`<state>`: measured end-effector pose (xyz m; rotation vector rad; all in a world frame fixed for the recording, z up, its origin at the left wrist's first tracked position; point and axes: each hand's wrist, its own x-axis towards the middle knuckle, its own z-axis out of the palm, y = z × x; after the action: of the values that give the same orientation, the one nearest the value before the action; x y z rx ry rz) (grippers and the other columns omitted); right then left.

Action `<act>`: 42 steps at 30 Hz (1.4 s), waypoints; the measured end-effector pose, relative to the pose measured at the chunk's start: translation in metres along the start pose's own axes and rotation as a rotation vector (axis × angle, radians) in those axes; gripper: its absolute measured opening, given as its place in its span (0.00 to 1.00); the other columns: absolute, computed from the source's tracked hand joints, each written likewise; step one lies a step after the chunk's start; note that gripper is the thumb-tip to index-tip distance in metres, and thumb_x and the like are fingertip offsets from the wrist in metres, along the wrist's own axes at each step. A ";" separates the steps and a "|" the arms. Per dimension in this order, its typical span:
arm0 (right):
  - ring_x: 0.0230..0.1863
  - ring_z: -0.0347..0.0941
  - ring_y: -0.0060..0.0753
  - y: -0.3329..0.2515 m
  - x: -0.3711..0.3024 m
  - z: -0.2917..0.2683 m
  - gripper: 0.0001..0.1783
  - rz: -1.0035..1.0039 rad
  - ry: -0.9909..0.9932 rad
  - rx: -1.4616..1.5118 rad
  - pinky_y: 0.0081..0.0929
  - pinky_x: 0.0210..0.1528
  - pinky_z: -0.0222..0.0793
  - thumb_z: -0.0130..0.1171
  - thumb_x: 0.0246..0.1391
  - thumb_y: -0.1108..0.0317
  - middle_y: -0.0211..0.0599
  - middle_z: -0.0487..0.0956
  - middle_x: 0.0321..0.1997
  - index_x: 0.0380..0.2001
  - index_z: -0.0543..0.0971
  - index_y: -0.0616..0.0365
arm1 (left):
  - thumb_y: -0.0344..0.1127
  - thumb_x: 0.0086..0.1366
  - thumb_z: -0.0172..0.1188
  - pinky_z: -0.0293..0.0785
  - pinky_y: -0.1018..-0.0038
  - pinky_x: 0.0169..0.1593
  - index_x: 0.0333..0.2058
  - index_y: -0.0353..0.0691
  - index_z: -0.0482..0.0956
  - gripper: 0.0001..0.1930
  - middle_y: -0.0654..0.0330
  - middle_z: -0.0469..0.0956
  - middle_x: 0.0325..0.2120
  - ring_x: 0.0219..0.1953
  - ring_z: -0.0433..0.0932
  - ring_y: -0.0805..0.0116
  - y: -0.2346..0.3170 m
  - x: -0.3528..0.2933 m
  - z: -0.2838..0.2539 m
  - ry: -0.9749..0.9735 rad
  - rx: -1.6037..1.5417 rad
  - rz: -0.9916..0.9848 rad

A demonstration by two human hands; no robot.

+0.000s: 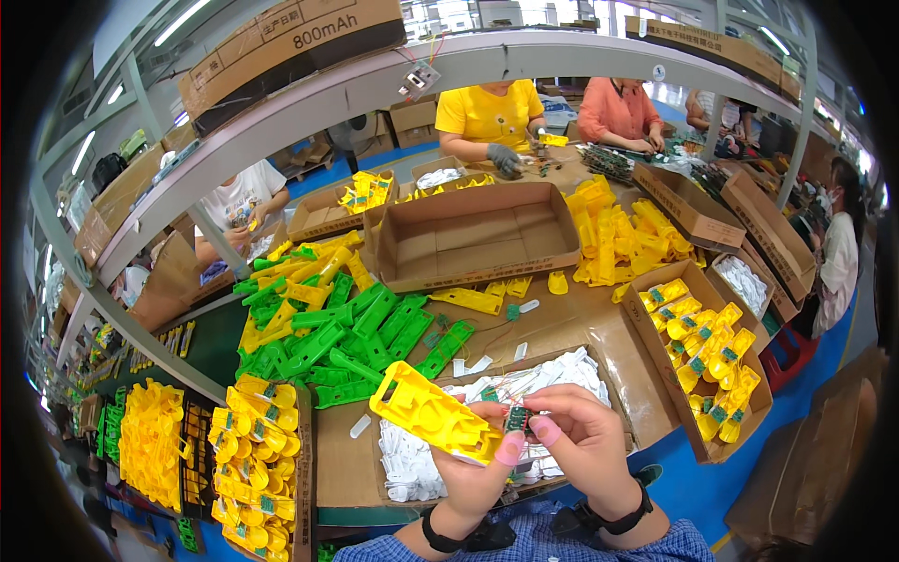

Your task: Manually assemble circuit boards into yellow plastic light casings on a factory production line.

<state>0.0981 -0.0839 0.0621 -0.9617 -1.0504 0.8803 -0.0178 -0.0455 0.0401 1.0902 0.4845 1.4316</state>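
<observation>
In my left hand (476,482) is a yellow plastic housing (426,409), tilted, its long end pointing up and to the left. My right hand (592,440) pinches a small green circuit board (517,419) between thumb and fingers. Thin wires run from this board, and my left thumb and fingertips are close beside it. Both hands are over a shallow cardboard tray of white plastic pieces (409,457). Left of the housing lies a heap of green plastic housings (346,339), mixed with yellow ones farther back.
An open cardboard box (478,234) stands beyond the tray. Boxes of yellow housings with boards flank me at right (712,361) and left (255,468). A metal shelf beam (524,58) crosses overhead. Several people work across the bench, one in a yellow shirt (489,112).
</observation>
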 end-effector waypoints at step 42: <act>0.31 0.70 0.17 0.017 -0.090 -0.022 0.11 -0.134 0.491 -0.046 0.15 0.34 0.67 0.54 0.50 0.74 0.29 0.74 0.30 0.39 0.71 0.62 | 0.23 0.56 0.51 0.72 0.70 0.39 0.48 0.32 0.57 0.20 0.52 0.68 0.37 0.36 0.71 0.63 -0.066 -0.063 0.024 -0.172 0.011 -0.061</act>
<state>0.0933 -0.1658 0.0156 -1.0639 -0.7034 0.4742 0.0274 -0.0982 -0.0233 1.1861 0.3988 1.2704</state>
